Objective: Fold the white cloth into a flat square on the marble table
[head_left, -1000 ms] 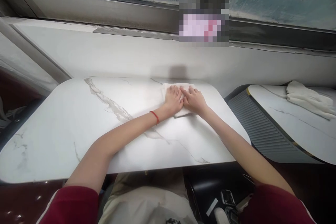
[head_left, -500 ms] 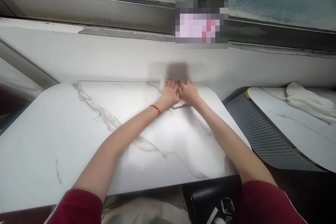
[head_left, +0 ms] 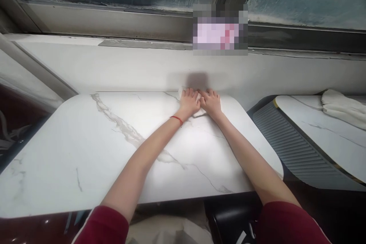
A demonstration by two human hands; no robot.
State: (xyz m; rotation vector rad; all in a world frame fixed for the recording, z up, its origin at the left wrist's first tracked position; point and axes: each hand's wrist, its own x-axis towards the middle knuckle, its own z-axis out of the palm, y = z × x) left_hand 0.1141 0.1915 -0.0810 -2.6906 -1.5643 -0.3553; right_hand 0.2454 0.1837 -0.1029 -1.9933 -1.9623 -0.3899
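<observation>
My left hand (head_left: 190, 101), with a red string bracelet (head_left: 176, 119) at the wrist, presses down on a white cloth (head_left: 201, 113) at the far edge of the marble-patterned white table (head_left: 65, 152). Close beside it, my right hand (head_left: 211, 103) bears on the same cloth, its fingers pointing toward the wall. Both hands are closed over the cloth, and the thumbs nearly meet. Most of the cloth is hidden beneath them; parts show past the left fingers and below the palms.
A pale wall (head_left: 128, 68) meets the table's far edge, below a window frame (head_left: 114, 23). To the right stands a second marble-patterned table (head_left: 309, 122) with a ribbed grey side and another white cloth (head_left: 341, 106). A black seat (head_left: 231, 217) is below the near edge.
The view has shifted slightly, so the table and arms appear a little further right. Both hands stay on the cloth at about the same spot by the wall.
</observation>
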